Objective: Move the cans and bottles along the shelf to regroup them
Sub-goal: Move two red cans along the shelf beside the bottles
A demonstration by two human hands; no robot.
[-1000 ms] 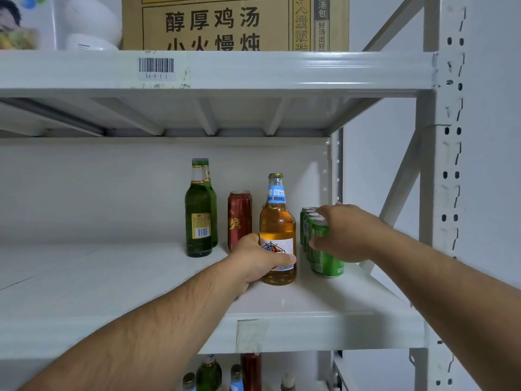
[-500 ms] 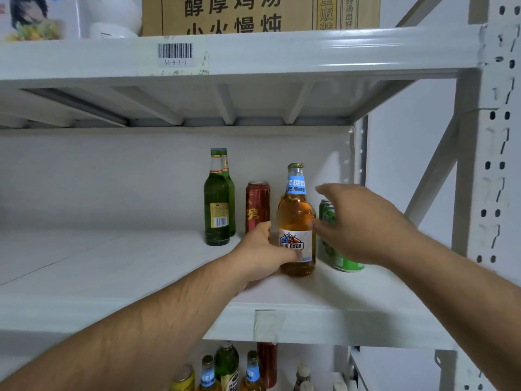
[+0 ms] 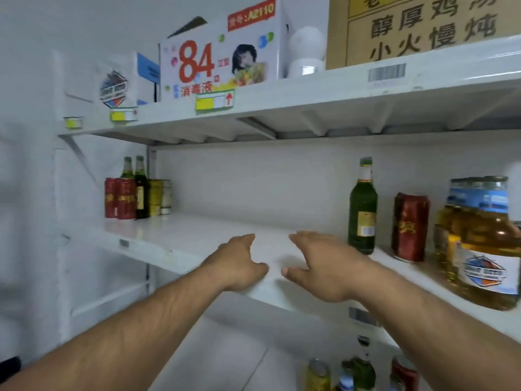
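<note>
So both hands are empty right now, hovering over a bare stretch of the white shelf (image 3: 197, 238) in the middle of the frame. Left hand (image 3: 239, 263) has its fingers loosely spread with nothing in it, and the right hand (image 3: 318, 266) is the same, palm down, fingers apart, just beside the left one with a small gap between the thumbs. Over on the right side of the frame there's a green bottle (image 3: 362, 210) standing upright, then a red can (image 3: 410, 227) next to it, then an amber bottle (image 3: 479, 244) with a blue neck label at the far right edge, pretty blurry. At the far left end of the same shelf there's another bunch: two red cans (image 3: 120, 198) in front, two dark green bottles (image 3: 140, 187) behind them and a couple of yellowish cans (image 3: 159, 197) beside those. Upper shelf has a white box with a big red 84 (image 3: 220, 55) and a brown carton (image 3: 417, 26) at the top right. Bottom of the frame shows more bottles and cans on a lower level, too smeared to sort out.
</note>
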